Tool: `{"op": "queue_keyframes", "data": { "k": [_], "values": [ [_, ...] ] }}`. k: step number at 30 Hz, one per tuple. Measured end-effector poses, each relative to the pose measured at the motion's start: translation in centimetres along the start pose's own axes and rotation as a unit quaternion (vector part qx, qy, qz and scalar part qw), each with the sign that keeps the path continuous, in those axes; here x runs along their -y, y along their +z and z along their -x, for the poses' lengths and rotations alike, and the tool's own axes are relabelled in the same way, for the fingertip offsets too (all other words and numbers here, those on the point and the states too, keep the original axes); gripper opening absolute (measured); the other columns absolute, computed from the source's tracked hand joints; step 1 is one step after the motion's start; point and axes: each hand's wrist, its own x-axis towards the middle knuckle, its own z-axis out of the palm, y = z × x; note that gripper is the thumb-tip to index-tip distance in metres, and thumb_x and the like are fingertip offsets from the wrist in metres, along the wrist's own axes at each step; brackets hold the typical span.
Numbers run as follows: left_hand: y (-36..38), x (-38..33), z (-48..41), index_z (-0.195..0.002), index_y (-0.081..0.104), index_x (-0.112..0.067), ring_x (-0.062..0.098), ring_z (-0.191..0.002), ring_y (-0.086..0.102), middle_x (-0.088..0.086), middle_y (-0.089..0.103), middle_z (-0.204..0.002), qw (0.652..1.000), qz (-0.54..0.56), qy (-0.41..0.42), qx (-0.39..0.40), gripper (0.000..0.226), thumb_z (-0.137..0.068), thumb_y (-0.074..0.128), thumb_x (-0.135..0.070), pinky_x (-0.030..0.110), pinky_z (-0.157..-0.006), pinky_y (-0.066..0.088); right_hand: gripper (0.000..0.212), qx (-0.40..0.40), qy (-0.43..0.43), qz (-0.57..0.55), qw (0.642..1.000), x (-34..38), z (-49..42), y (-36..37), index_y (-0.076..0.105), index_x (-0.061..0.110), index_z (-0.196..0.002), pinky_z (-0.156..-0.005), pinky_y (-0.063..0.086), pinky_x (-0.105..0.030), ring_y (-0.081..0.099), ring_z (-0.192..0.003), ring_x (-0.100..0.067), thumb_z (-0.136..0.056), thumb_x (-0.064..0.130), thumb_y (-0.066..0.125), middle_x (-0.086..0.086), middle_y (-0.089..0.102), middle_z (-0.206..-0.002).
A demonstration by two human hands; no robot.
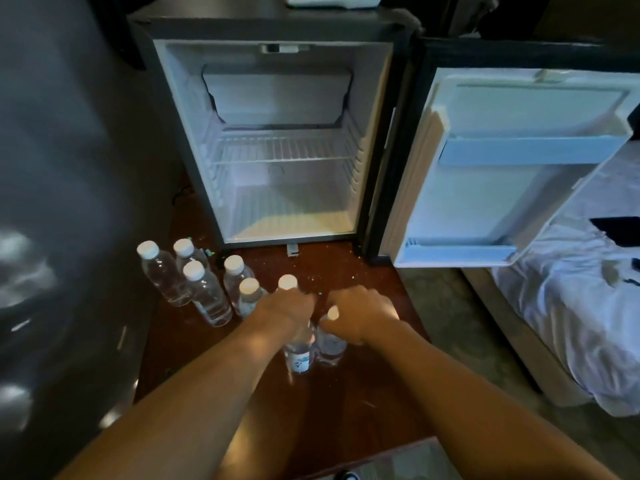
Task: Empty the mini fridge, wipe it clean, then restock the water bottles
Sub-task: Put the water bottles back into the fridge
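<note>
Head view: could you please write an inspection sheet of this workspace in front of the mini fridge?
Surface: brown wooden floor.
Job's things: mini fridge open and empty, wire shelf bare; door swung right, its racks empty; five bottles standing at left.
Clutter: small specks on the floor.
Hands: left hand grips labelled bottle; right hand grips second bottle beside it.
Cables: perhaps a dark cord left of the fridge; unclear.
Surroundings: bed with white sheets at right; white object on the fridge.

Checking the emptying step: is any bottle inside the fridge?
No, inside the fridge the wire shelf and bottom hold nothing; the bottles stand on the floor outside.
</note>
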Motion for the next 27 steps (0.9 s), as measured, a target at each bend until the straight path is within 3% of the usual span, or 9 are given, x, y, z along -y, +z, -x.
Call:
{"op": "queue_keyframes", "data": {
  "k": [3, 6, 9, 13, 19, 22, 27],
  "values": [
    [-1.2, -0.4, -0.3, -0.122, 0.055, -0.009, 0.031, -0.103, 0.060, 0.013, 0.060, -0.118, 0.996, -0.011, 0.009, 0.089, 0.043, -0.088, 0.065, -0.035, 0.039, -0.081, 0.050, 0.045, 0.029, -0.010, -0.010, 0.999, -1.2, -0.7, -0.9, 0.056, 0.022, -0.118, -0.088, 0.052, -0.042, 0.058, -0.105, -0.026, -0.080, 0.045, 0.067, -0.005, 0.060, -0.114],
    [-5.3, -0.1, 0.6, -0.113, 0.058, -0.012, 0.018, -0.073, 0.058, 0.004, 0.061, -0.089, 0.985, 0.036, 0.007, 0.171, 0.041, -0.084, 0.068, -0.038, 0.030, -0.063, 0.049, 0.043, 0.010, -0.016, -0.060, 0.998, -1.7, -1.3, -3.6, 0.062, 0.021, -0.106, -0.084, 0.055, -0.039, 0.062, -0.094, -0.022, -0.072, 0.045, 0.073, -0.003, 0.064, -0.103],
    [-11.4, 1.1, 1.9, -0.092, 0.056, -0.009, 0.013, -0.045, 0.044, 0.002, 0.054, -0.061, 0.979, 0.102, 0.005, 0.176, 0.037, -0.083, 0.070, -0.042, 0.022, -0.044, 0.038, 0.034, -0.050, -0.041, -0.066, 0.996, -1.3, -1.8, -8.9, 0.066, 0.022, -0.090, -0.072, 0.055, -0.033, 0.062, -0.077, -0.017, -0.067, 0.047, 0.072, 0.000, 0.066, -0.085],
    [-20.1, 3.9, 4.4, -0.086, 0.058, -0.008, 0.010, -0.034, 0.034, 0.000, 0.046, -0.047, 0.976, 0.212, -0.035, 0.035, 0.029, -0.087, 0.068, -0.035, 0.020, -0.039, 0.033, 0.038, -0.126, -0.056, -0.089, 0.986, -0.1, -2.7, -16.2, 0.066, 0.019, -0.088, -0.068, 0.056, -0.034, 0.062, -0.077, -0.020, -0.068, 0.051, 0.071, -0.003, 0.064, -0.085],
    [-25.2, 8.4, 3.5, -0.088, 0.054, -0.008, 0.020, -0.051, 0.052, 0.009, 0.058, -0.065, 0.938, 0.190, -0.138, -0.255, 0.038, -0.087, 0.066, -0.044, 0.027, -0.050, 0.040, 0.034, -0.267, -0.050, -0.210, 0.939, 2.3, -5.9, -21.4, 0.062, 0.024, -0.096, -0.071, 0.053, -0.034, 0.061, -0.089, -0.022, -0.073, 0.048, 0.072, -0.003, 0.064, -0.098],
    [-24.7, 11.3, 0.6, -0.097, 0.050, -0.013, 0.026, -0.077, 0.058, 0.009, 0.058, -0.091, 0.889, 0.219, -0.192, -0.352, 0.041, -0.085, 0.064, -0.051, 0.034, -0.063, 0.046, 0.036, -0.316, -0.031, -0.256, 0.913, 3.8, -8.5, -22.1, 0.063, 0.024, -0.101, -0.081, 0.055, -0.044, 0.061, -0.094, -0.026, -0.074, 0.048, 0.069, -0.005, 0.067, -0.101],
    [-23.7, 14.6, -4.6, -0.101, 0.054, -0.017, 0.032, -0.085, 0.065, 0.008, 0.064, -0.100, 0.800, 0.348, -0.206, -0.443, 0.036, -0.087, 0.061, -0.050, 0.041, -0.077, 0.052, 0.028, -0.363, 0.014, -0.379, 0.851, 6.4, -12.9, -22.5, 0.062, 0.016, -0.094, -0.081, 0.049, -0.038, 0.059, -0.087, -0.026, -0.081, 0.042, 0.065, -0.003, 0.063, -0.088]
  ]
}}
